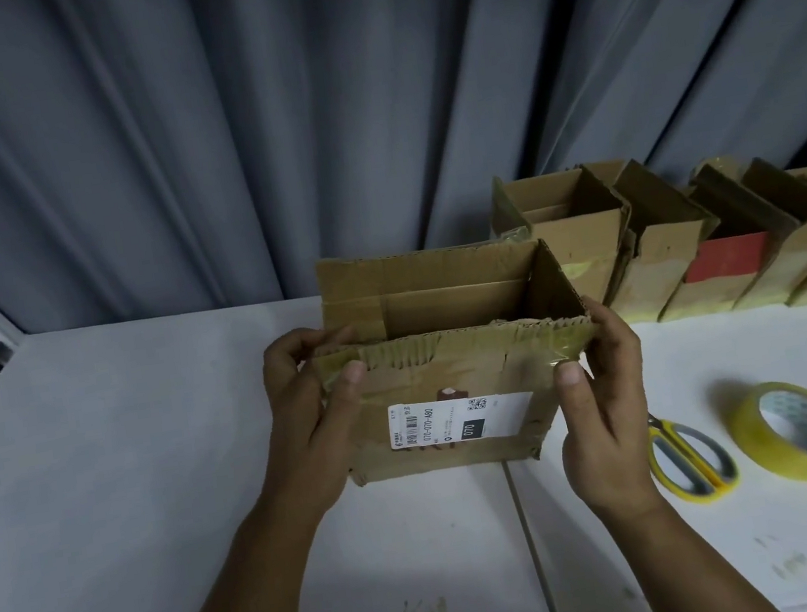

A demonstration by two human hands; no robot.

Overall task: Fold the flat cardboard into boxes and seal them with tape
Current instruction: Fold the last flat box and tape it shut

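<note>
A worn brown cardboard box with a white shipping label stands opened up at the middle of the white table, its top flaps raised. My left hand grips its left near corner, thumb on the front face and fingers curled over the rim. My right hand grips the right near corner the same way. A roll of yellow tape lies on the table to the right, apart from both hands. Yellow-handled scissors lie between the tape and my right hand.
A row of several folded cardboard boxes stands along the back right of the table, one with a red patch. Grey curtains hang behind. A seam runs down the table near its front edge.
</note>
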